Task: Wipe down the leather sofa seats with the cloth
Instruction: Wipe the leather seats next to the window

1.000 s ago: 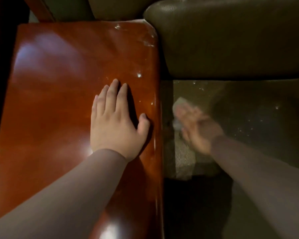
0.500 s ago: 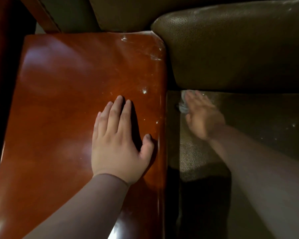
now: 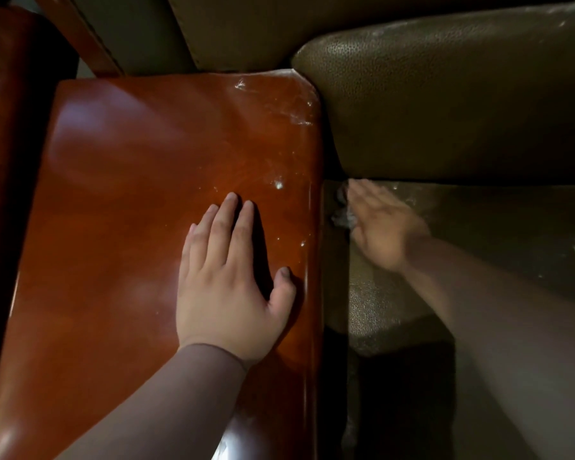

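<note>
1. I have the right hand (image 3: 384, 227) pressed flat on the cloth (image 3: 342, 218), fingers straight and pointing into the back corner of the seat. Motion blur softens the outline, so I cannot tell whether the thumb hooks the fabric.
2. The cloth is almost wholly under that palm; only a pale crumpled edge shows at the hand's left side, hard against the gap beside the armrest.
3. My left hand (image 3: 228, 280) lies flat on the glossy wooden armrest (image 3: 130, 227), fingers together and straight, thumb out toward the inner edge. It holds nothing; I judge it a brace for the lean.
4. The seat cushion (image 3: 495, 234) lies dim and in shadow under the right hand, with pale specks visible to the hand's right. The back cushion (image 3: 445, 101) overhangs the seat's rear edge just beyond the fingertips.
5. Judgement: the step in hand is clearing the rear left corner. To do it well I would keep the palm flat, work the cloth edge into the seam, then draw outward in overlapping passes toward the specks.
6. Risk: the bunched cloth may slip out from under the palm; I would spread it first.
7. The armrest carries whitish smears near its far corner, outside the task.
</note>
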